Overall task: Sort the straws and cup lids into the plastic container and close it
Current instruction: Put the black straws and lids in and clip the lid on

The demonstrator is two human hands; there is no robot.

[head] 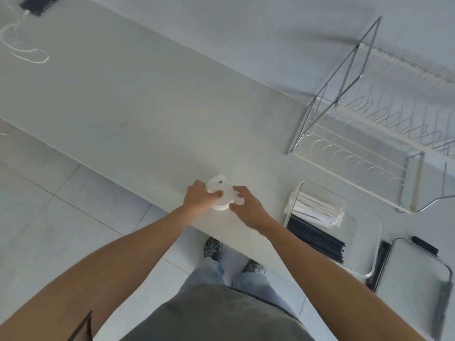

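A stack of white cup lids (219, 188) rests on the white table near its front edge. My left hand (200, 198) grips the stack from the left and my right hand (247, 206) grips it from the right. To the right stands the clear plastic container (364, 238), open, with paper-wrapped white straws (316, 209) and black straws (317, 239) lying inside. The container's lid (413, 269) with dark clips lies flat further right, near the table's corner.
A wire dish rack (369, 124) occupies the back right of the table. A white cable (24, 51) and a dark device (39, 3) lie at the far left. The table's front edge runs diagonally just below my hands; tiled floor lies beyond it.
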